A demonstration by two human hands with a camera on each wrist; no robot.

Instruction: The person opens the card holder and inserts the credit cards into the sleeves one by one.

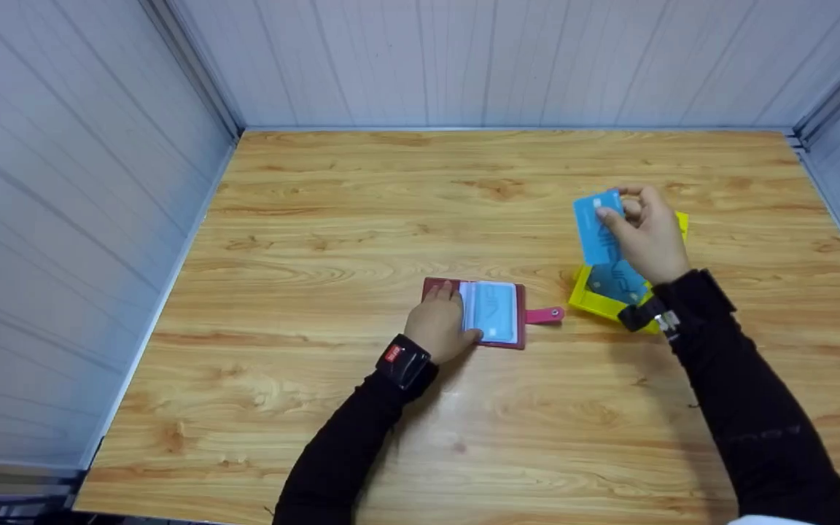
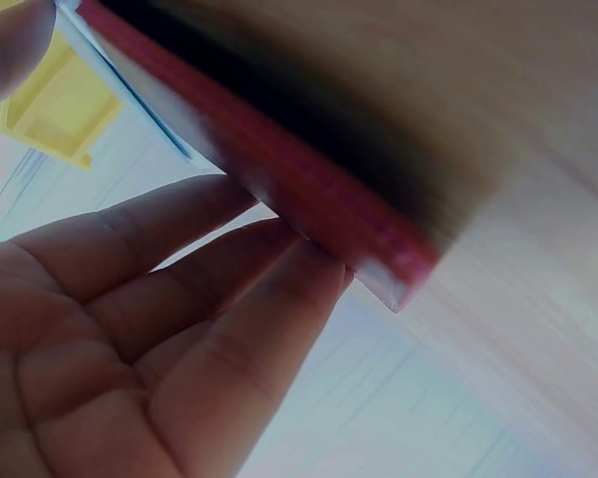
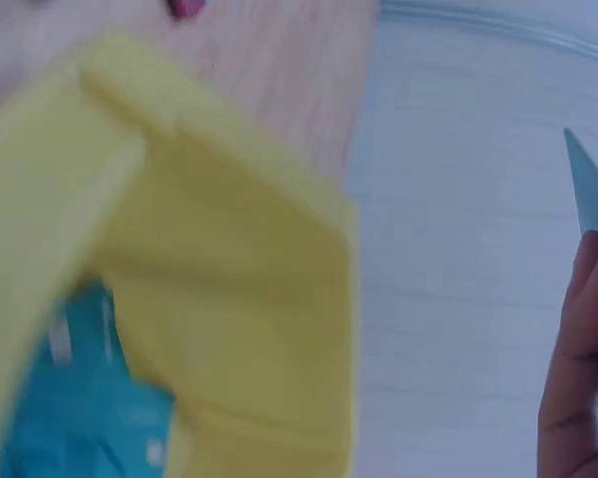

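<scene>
An open red card holder (image 1: 521,335) with clear sleeves lies on the table, a blue card (image 1: 494,310) showing in its right-hand sleeve. My left hand (image 1: 438,328) rests on its left cover, fingers fairly straight, thumb by the sleeve's lower edge. In the left wrist view, the fingertips touch the red cover (image 2: 359,214). My right hand (image 1: 650,233) pinches another blue card (image 1: 595,237) between thumb and fingers, above a yellow box (image 1: 588,302). More blue cards (image 1: 617,283) lie inside that box; the right wrist view shows them (image 3: 90,418) too.
A pink strap (image 1: 545,315) with a snap extends right from the card holder toward the yellow box. The wood-grain table (image 1: 318,219) is bordered by white panel walls (image 1: 391,65) at the back and sides.
</scene>
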